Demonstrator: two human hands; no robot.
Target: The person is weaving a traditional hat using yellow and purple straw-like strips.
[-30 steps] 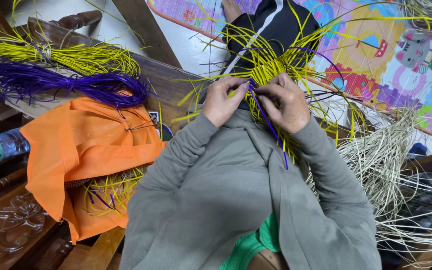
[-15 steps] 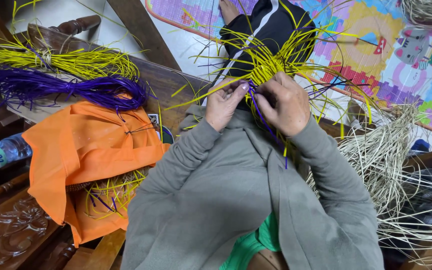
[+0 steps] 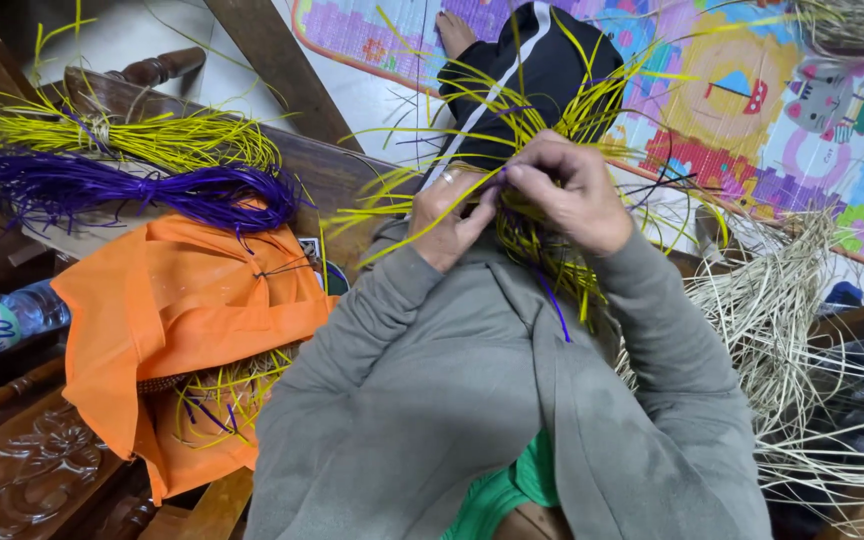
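Note:
My left hand [image 3: 449,222] and my right hand [image 3: 567,190] meet in front of my chest, both pinching a woven piece of yellow strands [image 3: 537,135] that fan out in all directions. A thin purple strand [image 3: 555,308] hangs down from the work over my grey sleeve. My left hand wears a ring. The centre of the weave is hidden behind my fingers. My leg in black trousers [image 3: 542,60] lies under the work.
On the wooden bench at left lie a yellow strand bundle [image 3: 142,135], a purple strand bundle [image 3: 142,190], an orange cloth bag [image 3: 177,320] and a plastic bottle [image 3: 2,320]. Pale natural straw [image 3: 782,330] is heaped at right. A colourful play mat [image 3: 752,110] covers the floor.
Both hands have stayed together on the yellow weave with small finger movements; the view has shifted slightly closer and the purple strand hangs a little lower.

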